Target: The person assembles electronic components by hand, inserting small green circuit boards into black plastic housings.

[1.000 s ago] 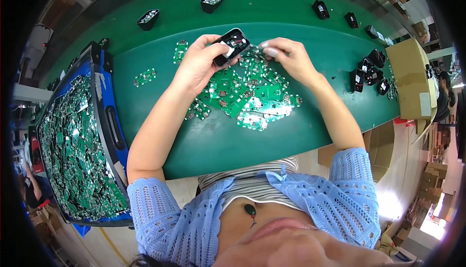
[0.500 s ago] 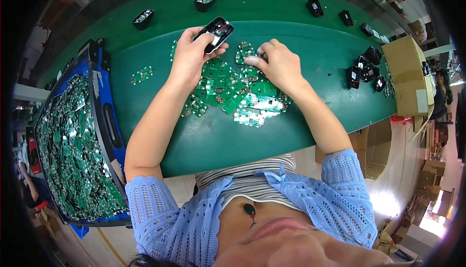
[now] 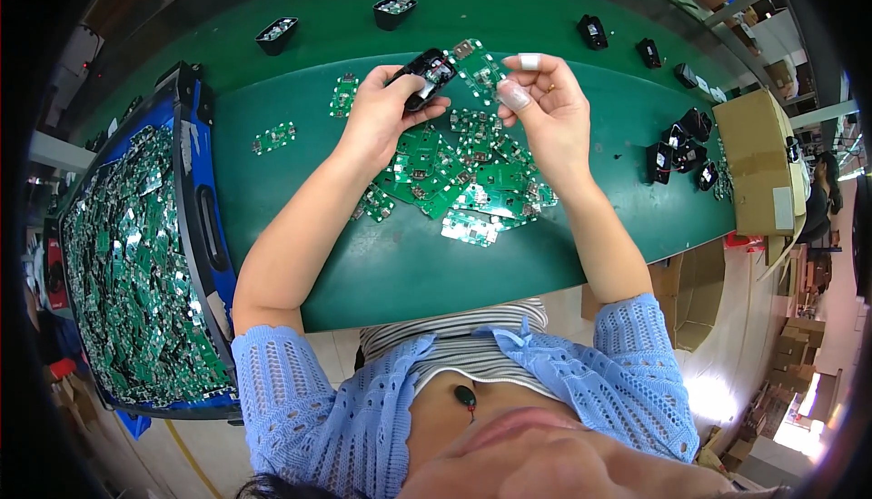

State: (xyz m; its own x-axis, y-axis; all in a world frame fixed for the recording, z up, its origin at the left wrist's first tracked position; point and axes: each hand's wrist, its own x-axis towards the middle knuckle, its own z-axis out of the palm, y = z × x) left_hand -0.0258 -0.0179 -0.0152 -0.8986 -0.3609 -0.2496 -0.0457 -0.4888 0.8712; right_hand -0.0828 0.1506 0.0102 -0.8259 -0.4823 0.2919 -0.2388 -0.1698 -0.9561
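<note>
My left hand [image 3: 386, 113] is closed round a small black plastic housing [image 3: 439, 65] with some parts inside it, thumb over its open side. Between the thumb and fingers of my right hand [image 3: 551, 104] is a green circuit board [image 3: 476, 68], held up at the housing's right edge; whether the two touch I cannot tell. White wrapping covers the right thumb and a finger. Below both hands, a loose pile of green circuit boards [image 3: 427, 167] lies on the green table [image 3: 381, 267]. Single boards [image 3: 274, 138] lie to the left of the pile.
A blue bin [image 3: 207, 217] full of circuit boards stands at the left. Black housings [image 3: 394, 13] are spaced along the green strip beyond the table, and several more [image 3: 677, 140] cluster at the right beside a cardboard box [image 3: 758, 167].
My right hand has picked a circuit board off the pile and raised it toward the housing. My left hand, still holding the housing, has shifted slightly right and nearer.
</note>
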